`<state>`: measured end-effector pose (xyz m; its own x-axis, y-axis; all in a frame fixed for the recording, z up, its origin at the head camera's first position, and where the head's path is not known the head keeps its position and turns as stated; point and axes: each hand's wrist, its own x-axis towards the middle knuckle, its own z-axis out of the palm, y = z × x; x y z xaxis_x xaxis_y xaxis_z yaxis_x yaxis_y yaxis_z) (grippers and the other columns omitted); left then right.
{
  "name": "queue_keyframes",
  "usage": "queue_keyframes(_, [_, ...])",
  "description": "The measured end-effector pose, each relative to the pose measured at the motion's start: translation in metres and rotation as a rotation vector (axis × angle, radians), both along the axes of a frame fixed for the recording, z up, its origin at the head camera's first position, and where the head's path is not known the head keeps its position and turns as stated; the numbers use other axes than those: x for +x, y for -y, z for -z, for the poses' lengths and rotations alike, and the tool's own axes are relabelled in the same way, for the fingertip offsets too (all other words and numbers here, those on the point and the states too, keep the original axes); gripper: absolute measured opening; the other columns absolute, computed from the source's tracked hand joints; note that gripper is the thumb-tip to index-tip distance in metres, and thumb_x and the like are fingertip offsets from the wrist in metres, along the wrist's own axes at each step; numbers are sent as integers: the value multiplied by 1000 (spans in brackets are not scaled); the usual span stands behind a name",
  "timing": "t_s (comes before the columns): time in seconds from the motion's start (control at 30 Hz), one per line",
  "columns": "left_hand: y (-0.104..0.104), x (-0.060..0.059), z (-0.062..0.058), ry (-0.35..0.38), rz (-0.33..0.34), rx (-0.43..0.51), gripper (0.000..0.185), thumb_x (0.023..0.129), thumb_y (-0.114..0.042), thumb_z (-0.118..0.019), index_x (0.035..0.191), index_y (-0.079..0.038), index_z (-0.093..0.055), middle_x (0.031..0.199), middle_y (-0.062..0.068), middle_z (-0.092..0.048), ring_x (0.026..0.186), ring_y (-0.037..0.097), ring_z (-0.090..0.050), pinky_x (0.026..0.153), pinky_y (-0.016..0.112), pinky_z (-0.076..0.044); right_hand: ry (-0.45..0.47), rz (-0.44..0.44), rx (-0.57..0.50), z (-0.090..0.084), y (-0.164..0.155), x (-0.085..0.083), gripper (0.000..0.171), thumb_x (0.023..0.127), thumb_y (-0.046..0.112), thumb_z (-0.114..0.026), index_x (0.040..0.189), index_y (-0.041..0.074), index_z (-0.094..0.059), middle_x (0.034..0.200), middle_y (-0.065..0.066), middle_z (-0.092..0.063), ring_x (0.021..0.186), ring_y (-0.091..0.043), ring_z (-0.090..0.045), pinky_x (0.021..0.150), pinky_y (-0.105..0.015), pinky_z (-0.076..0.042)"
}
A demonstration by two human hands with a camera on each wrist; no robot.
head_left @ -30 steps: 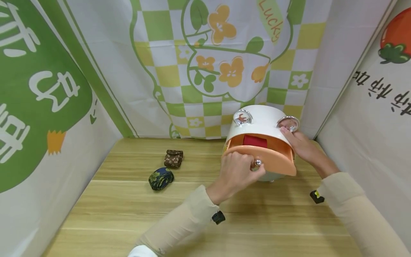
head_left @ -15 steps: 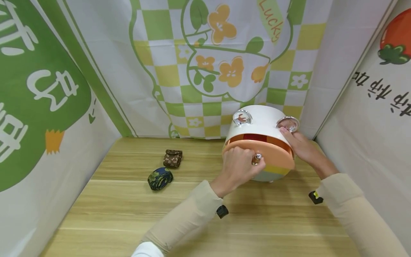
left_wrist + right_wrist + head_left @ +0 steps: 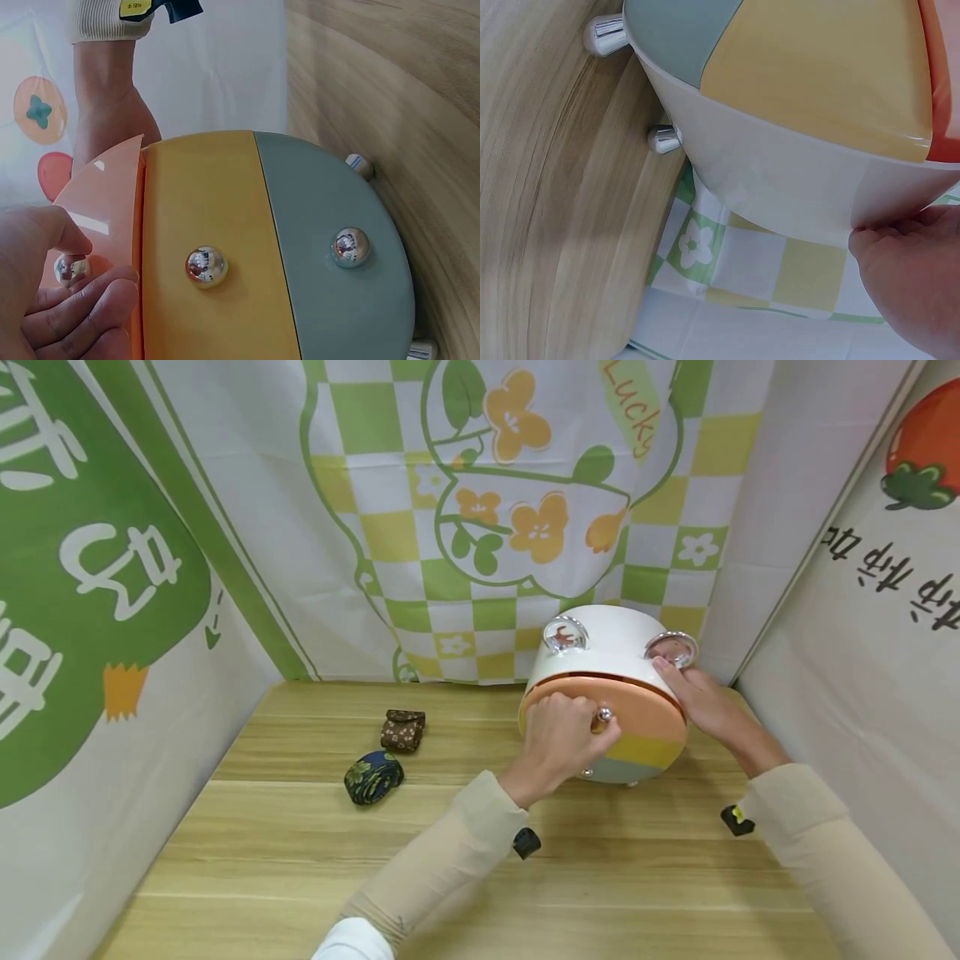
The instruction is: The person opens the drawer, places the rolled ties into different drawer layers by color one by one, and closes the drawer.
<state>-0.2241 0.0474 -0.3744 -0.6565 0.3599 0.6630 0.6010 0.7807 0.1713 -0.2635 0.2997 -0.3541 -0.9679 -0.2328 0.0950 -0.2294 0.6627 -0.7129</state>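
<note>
A small rounded drawer cabinet (image 3: 615, 643) stands at the table's back right, white with orange, yellow and grey-green drawer fronts. My left hand (image 3: 562, 739) pinches the silver knob (image 3: 604, 715) of the orange top drawer (image 3: 648, 714). That drawer sits slightly proud of the yellow drawer (image 3: 214, 195), with a thin dark gap along its upper edge. My right hand (image 3: 701, 697) rests against the cabinet's right side, thumb by the round silver-rimmed ear (image 3: 673, 649). In the right wrist view its fingers (image 3: 885, 238) touch the white wall; part of them is hidden.
Left of the cabinet on the wooden table (image 3: 300, 860) lie a rolled blue tie (image 3: 373, 778) with a leaf pattern and a small brown patterned pouch (image 3: 403, 731). A checked cloth (image 3: 450, 635) hangs behind; printed cloth walls stand at both sides.
My left hand has pushed the orange drawer inward, so the opening has narrowed to a thin gap. The red thing inside is out of sight. My right hand has stayed in place.
</note>
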Motion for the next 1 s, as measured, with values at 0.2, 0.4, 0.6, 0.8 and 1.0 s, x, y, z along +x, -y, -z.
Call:
queue_keyframes(0.2, [-3, -4, 0, 2, -23, -20, 48, 87, -31, -70, 54, -25, -36, 50, -12, -24, 47, 3, -22, 41, 18, -12, 33, 23, 29, 1, 0, -2, 73, 112, 57, -22, 114, 3, -72, 98, -7, -74, 97, -16, -66, 94, -41, -49])
queue_keyframes(0.4, [-6, -8, -1, 49, -37, -26, 49, 89, -31, -69, 54, -25, -35, 47, -12, -26, 46, 3, -25, 40, 19, -17, 32, 20, 14, 1, 0, -2, 73, 112, 56, -21, 117, 1, -69, 102, -14, -74, 104, -27, -66, 98, -47, -49])
queue_keyframes(0.6, [-7, -11, -2, 85, -38, -13, 51, 89, -31, -68, 54, -25, -33, 48, -12, -23, 46, 3, -24, 39, 20, -18, 20, 13, -6, 0, 1, 0, 70, 113, 52, -22, 135, -2, -61, 122, -23, -70, 117, -30, -62, 106, -55, -44])
queue_keyframes(0.8, [-3, -9, 0, 118, -19, 1, 54, 92, -39, -70, 55, -24, -35, 48, -12, -25, 47, 3, -25, 41, 20, -16, 7, 9, -10, 1, 1, -1, 66, 114, 50, -23, 126, 0, -65, 95, -3, -73, 90, -8, -65, 95, -40, -47])
queue_keyframes(1.0, [8, -3, 11, 184, 4, -43, 60, 91, -47, -75, 52, -22, -36, 47, -13, -25, 45, 2, -21, 41, 19, -13, 9, 12, -3, 2, 0, -1, 67, 114, 51, -22, 129, 1, -64, 99, -5, -73, 94, -8, -64, 98, -44, -46])
